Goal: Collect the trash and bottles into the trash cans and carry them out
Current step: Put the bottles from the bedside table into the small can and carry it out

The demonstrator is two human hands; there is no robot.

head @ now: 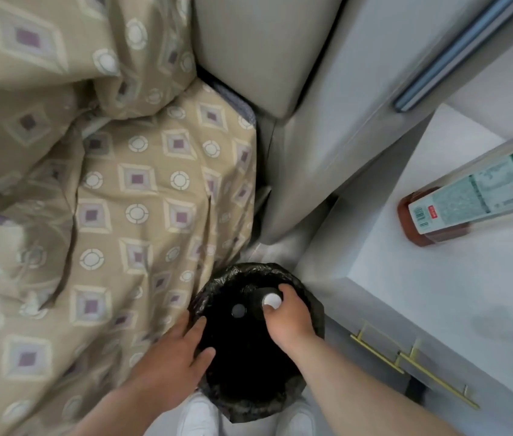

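A round trash can (pixel 308 297) lined with a black bag stands on the floor between the bed and a nightstand. My right hand (pixel 289 319) reaches over its opening and grips a white-capped bottle (pixel 272 301) that points down into the can. A second, dark cap (pixel 238 310) shows inside the bag. My left hand (pixel 176 357) rests on the can's left rim with fingers spread. On the nightstand stands a bottle (pixel 469 199) of reddish-brown liquid with a green and white label.
A rumpled beige patterned duvet (pixel 107 199) covers the bed on the left. A padded grey headboard (pixel 264 48) rises behind. The white nightstand (pixel 437 294) with brass drawer handles (pixel 412 357) stands right. My white shoes (pixel 198 416) touch the can's near side.
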